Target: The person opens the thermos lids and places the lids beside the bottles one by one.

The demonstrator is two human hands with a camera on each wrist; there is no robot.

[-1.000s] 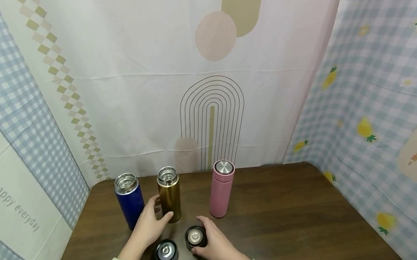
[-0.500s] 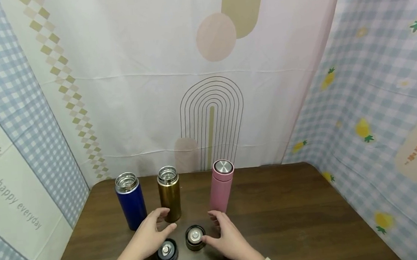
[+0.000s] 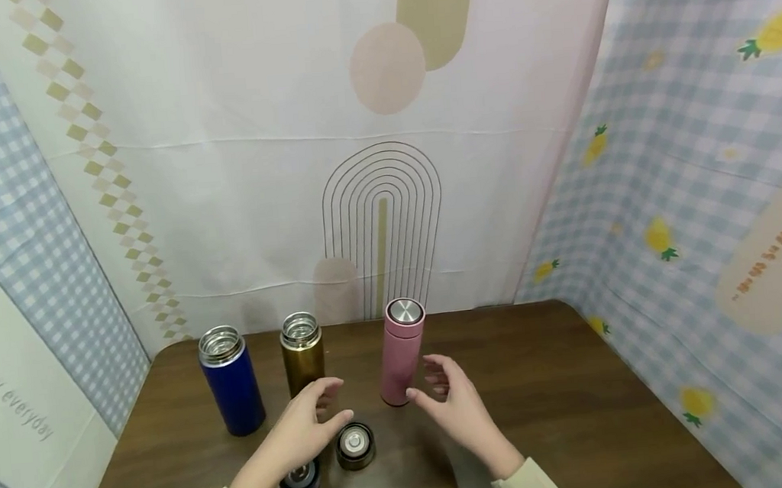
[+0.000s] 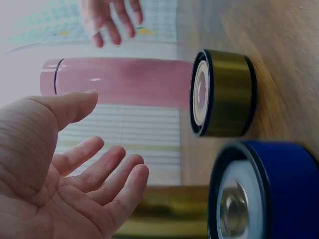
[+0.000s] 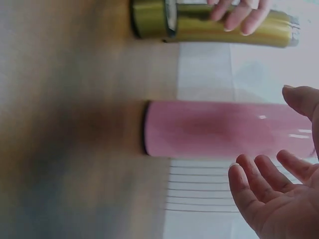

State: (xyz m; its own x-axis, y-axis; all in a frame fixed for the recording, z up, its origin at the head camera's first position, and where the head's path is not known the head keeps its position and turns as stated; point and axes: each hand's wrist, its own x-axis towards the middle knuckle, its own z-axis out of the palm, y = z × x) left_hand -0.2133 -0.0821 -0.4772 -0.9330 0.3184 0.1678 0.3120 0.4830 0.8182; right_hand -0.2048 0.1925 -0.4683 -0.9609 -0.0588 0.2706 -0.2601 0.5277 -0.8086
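A pink thermos bottle (image 3: 401, 358) with a steel-topped lid stands upright on the table. My right hand (image 3: 460, 407) is just to its right, fingers loosely bent around air, holding nothing. To the left, my left hand (image 3: 302, 431) is also empty, its thumb and fingers spread in front of the gold thermos bottle (image 3: 303, 358), whose lower part it hides. The gold bottle's lid (image 3: 355, 444) lies upside down beside the left thumb. Partly covered by the left wrist is the blue bottle's lid (image 4: 289, 189), also upside down.
At the far left stands a lidless blue thermos bottle (image 3: 233, 387); the gold one has no lid on either. The brown wooden table (image 3: 548, 400) ends at a patterned cloth backdrop (image 3: 257, 208), with checked cloth (image 3: 668, 176) on the right.
My right hand has left the gold bottle's lid and moved up and right to beside the pink thermos bottle. The left hand has come away from the gold thermos bottle, shifting right.
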